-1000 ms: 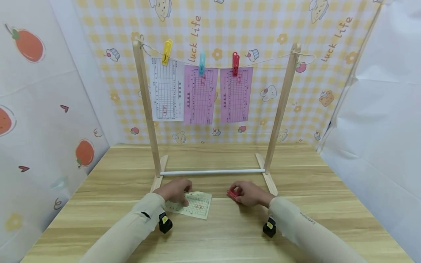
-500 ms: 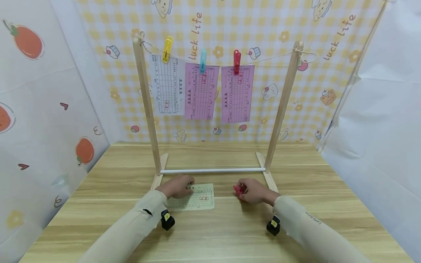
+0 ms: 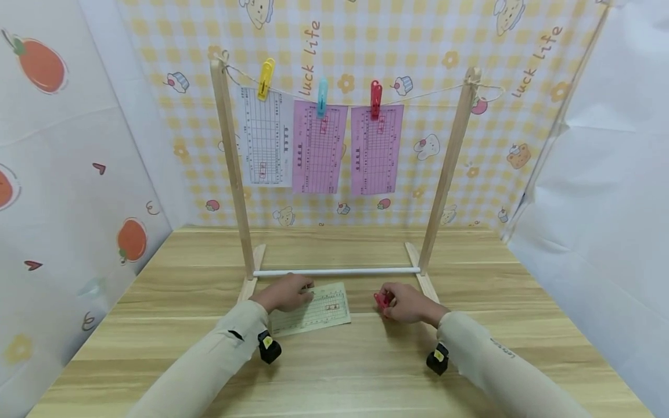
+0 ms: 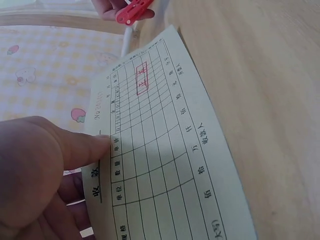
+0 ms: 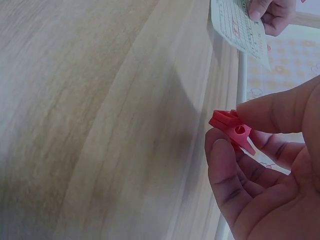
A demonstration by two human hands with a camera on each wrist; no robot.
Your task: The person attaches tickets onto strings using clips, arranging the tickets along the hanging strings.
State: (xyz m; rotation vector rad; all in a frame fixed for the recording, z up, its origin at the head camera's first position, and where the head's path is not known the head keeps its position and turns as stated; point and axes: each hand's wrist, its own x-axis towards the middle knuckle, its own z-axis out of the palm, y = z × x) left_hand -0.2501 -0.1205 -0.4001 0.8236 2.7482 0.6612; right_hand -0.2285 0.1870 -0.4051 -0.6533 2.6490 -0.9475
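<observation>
My left hand (image 3: 289, 293) pinches a pale green receipt slip (image 4: 150, 130) by its far long edge, thumb on top and fingers beneath. In the head view the slip (image 3: 319, 310) is tilted above the table, its printed side with a red stamp facing up. To the right, my right hand (image 3: 407, 303) holds a small red clothespin (image 5: 232, 127) between thumb and fingertips. A gap separates the clothespin from the slip. Three slips hang from a string: a white one (image 3: 266, 139) under a yellow clothespin (image 3: 265, 80), and two pink ones (image 3: 320, 151) under a blue clothespin (image 3: 322, 98) and a red one.
A wooden frame with a left post (image 3: 232, 174) and a right post (image 3: 449, 174) carries the string. Its white crossbar (image 3: 337, 271) runs just beyond my hands. Behind stands a yellow checked cloth (image 3: 345, 215); white sheets flank the wooden table (image 3: 334, 371).
My left hand has taken the slip up from the table, shifting it slightly right and away from me. My right hand, with the clothespin, has moved a little to the right.
</observation>
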